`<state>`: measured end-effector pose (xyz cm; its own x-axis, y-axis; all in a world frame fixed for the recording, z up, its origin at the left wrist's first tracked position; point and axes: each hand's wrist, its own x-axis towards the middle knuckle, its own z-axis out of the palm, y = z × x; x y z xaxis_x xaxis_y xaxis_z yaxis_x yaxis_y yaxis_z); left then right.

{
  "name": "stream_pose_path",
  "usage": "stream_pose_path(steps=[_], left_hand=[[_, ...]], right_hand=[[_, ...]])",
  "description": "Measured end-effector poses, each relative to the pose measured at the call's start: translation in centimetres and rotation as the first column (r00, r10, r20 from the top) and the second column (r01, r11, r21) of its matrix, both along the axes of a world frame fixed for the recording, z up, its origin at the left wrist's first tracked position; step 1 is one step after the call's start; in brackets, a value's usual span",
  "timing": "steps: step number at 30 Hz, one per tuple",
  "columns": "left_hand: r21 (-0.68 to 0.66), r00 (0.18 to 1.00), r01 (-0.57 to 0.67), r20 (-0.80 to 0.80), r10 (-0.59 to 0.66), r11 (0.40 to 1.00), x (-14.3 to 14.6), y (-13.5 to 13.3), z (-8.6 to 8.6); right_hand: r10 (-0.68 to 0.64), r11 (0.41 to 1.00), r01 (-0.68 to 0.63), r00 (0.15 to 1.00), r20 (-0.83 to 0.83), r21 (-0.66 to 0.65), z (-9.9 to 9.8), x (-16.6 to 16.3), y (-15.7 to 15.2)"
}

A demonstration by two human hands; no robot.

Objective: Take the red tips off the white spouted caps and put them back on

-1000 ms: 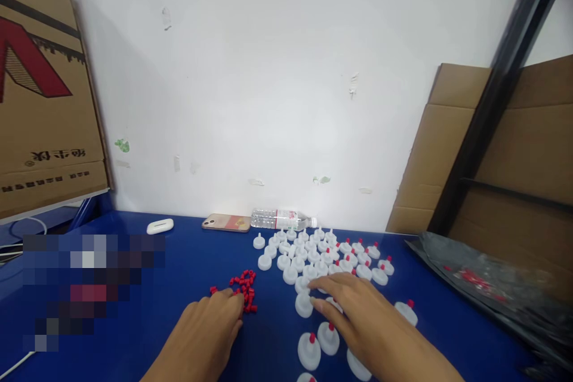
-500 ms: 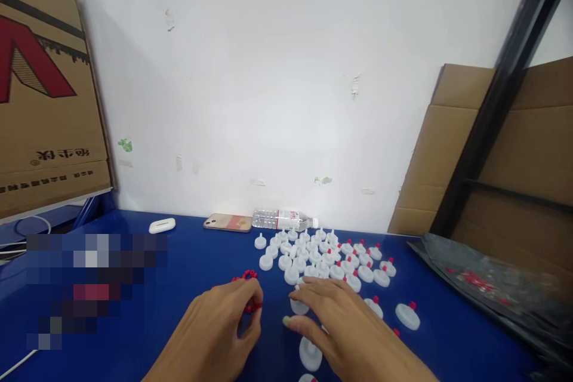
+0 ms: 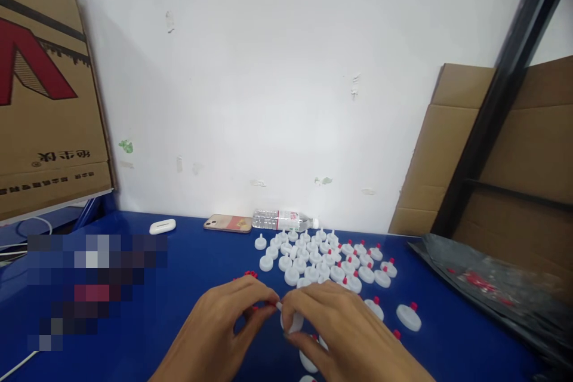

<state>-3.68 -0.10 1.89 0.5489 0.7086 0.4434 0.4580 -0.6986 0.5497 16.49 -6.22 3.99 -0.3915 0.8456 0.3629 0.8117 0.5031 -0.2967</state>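
My right hand point(image 3: 329, 322) is closed around a white plastic nozzle cap point(image 3: 292, 321), tilted so its spout points left. My left hand point(image 3: 233, 316) pinches a small red tip cap point(image 3: 270, 304) right at the end of that spout. Whether the red cap sits on the spout I cannot tell. Behind my left fingers lies a small pile of red tip caps point(image 3: 250, 274), partly hidden. Beyond my right hand stand several white nozzle caps point(image 3: 292, 276) with bare spouts, and to their right several nozzle caps with red tips point(image 3: 366, 273).
On the blue table point(image 3: 188, 262), a phone point(image 3: 228, 223), a clear bottle point(image 3: 284, 219) and a white earbud case point(image 3: 162, 226) lie near the wall. A grey plastic bag point(image 3: 483, 280) with red pieces is at right. Cardboard point(image 3: 49, 101) stands at left.
My right hand has picked up a white nozzle cap and tilted it leftward. My left hand has moved right with a red tip cap, and the two hands now meet.
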Motion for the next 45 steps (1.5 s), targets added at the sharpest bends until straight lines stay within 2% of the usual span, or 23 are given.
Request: stream_pose_path(steps=[6,11,22,35,40,43,45], left_hand=[[-0.012,0.998,0.023,0.065,-0.022,1.000,0.1,-0.3,0.6],[-0.039,0.993,0.045,0.111,-0.040,0.998,0.1,-0.6,0.5],[-0.034,0.997,-0.006,0.079,0.009,0.999,0.5,-0.7,0.1],[0.030,0.998,0.047,0.035,-0.048,0.998,0.9,-0.4,-0.7],[0.031,1.000,-0.023,0.021,0.023,0.999,0.3,-0.3,-0.3],[0.080,0.998,-0.060,0.038,0.057,0.995,-0.3,-0.1,-0.2],[0.127,0.999,-0.040,0.017,0.039,0.991,-0.5,0.1,-0.4]], right_hand=[[0.016,1.000,-0.017,1.000,0.019,0.022,0.0,0.1,0.1],[-0.022,0.999,0.021,1.000,0.013,0.042,0.4,0.0,-0.4],[0.016,1.000,-0.016,1.000,0.026,-0.019,0.2,0.4,0.0],[0.011,1.000,-0.010,1.000,0.025,-0.017,0.2,0.1,0.0],[-0.005,1.000,0.005,0.999,-0.044,0.012,0.8,0.2,-0.3],[0.020,1.000,-0.019,0.995,-0.098,0.012,1.0,0.3,-0.5],[0.036,0.999,-0.036,0.992,-0.124,0.006,1.1,0.3,-0.5]])
